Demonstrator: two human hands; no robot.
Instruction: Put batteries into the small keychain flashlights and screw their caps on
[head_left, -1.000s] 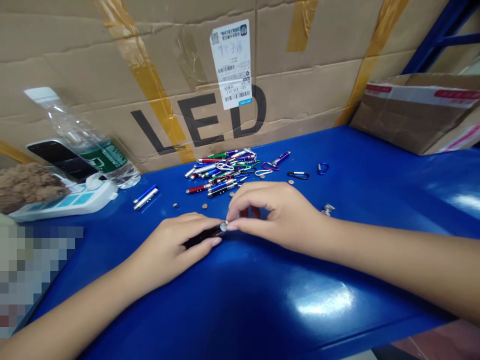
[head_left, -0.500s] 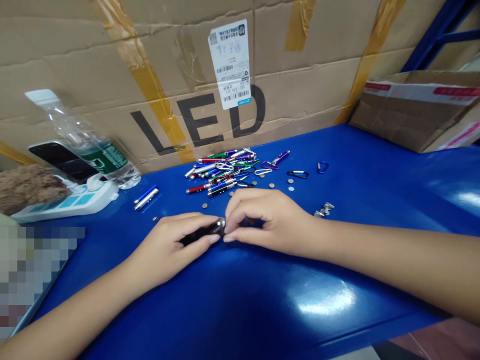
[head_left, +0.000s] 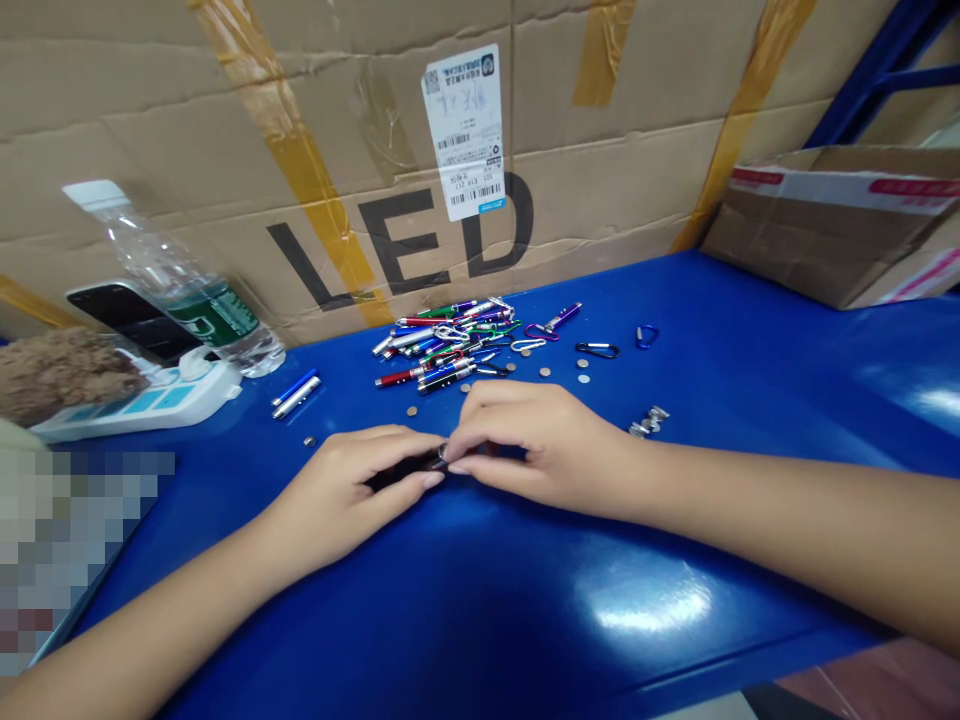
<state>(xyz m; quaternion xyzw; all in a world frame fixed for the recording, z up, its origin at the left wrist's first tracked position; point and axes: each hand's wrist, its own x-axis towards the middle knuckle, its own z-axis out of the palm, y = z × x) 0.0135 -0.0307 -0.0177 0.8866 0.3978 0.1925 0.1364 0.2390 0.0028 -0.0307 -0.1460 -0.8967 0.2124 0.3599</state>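
A small dark mini flashlight lies in my left hand, gripped between thumb and fingers, most of it hidden in the shade of the palm. Its metal end points right. My right hand has thumb and forefinger pinched on that end; whether a tiny part sits between the fingertips is hidden. Behind the hands is a pile of coloured mini flashlights, several with carabiner clips. Button cells lie scattered near the pile, and a cluster of button cells sits beyond my right wrist.
A blue tube and a silver tube lie on the blue table at left. A power strip, phone and water bottle stand farther left. A large carton walls the back; an open box is right.
My right fingertips have closed over the flashlight's metal end, which showed openly before. The left hand keeps its hold, nearly still. The whole view has shifted slightly.
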